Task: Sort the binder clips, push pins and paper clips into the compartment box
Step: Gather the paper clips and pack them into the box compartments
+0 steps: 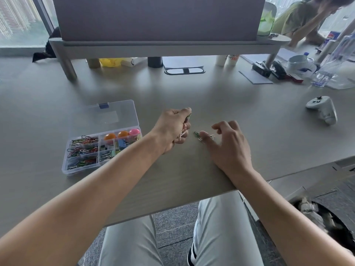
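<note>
The clear compartment box [66, 170] lies open on the table at the left, its lid [107, 116] folded back. Its left compartments hold coloured paper clips [82, 150], the right ones binder clips [123, 144] and round push pins [123, 134]. My left hand [172, 129] is closed around a bunch of paper clips in the middle of the table. Just right of it, my right hand [228, 144] rests on the table with its fingers apart, thumb and fingertips touching a few loose paper clips [199, 136], one of them green.
A white controller [322, 110] lies on the table at the right. Far right are a plastic bottle [322, 77], a stapler-like black tool [269, 69] and papers. A raised shelf [163, 45] with legs spans the back. Another person leans on the table at the far right.
</note>
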A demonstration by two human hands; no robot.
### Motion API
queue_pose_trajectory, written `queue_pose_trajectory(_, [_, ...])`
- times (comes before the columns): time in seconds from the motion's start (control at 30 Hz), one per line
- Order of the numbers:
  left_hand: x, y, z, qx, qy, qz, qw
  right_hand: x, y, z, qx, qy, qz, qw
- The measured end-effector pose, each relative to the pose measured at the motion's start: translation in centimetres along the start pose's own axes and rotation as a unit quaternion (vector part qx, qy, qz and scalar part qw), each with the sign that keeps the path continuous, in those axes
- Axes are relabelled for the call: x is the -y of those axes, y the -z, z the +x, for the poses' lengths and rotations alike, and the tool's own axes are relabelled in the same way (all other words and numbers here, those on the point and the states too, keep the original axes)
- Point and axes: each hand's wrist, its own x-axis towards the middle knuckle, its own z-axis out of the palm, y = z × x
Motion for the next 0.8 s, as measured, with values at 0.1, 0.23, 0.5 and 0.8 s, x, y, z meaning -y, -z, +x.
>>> queue_pose_trajectory(0.1, [0.5,-0.2,-0.3,0.007,0.003,-0.01,1.0,-0.9,0.8,-0.7,-0.007,-0.037,-0.13,0.991])
queue_pose_trajectory(0.23, [0.8,-0.2,-0.8,0.008,0.014,-0.044,0.999,0.0,0.2,0.1,-0.004,-0.002,-0.211,0.978])
queue_pose_trajectory(0.5, [0.6,0.9,-2.0,-0.008,0.017,-0.075,0.997,2.3,-1.0,3.0,0.066,0.135,-0.253,0.956])
queue_pose_trajectory(0.8, [0.1,1.2,-3.4,-0.014,0.019,-0.077,0.997,2.8,-0.3,3.6,0.137,0.159,-0.29,0.934])
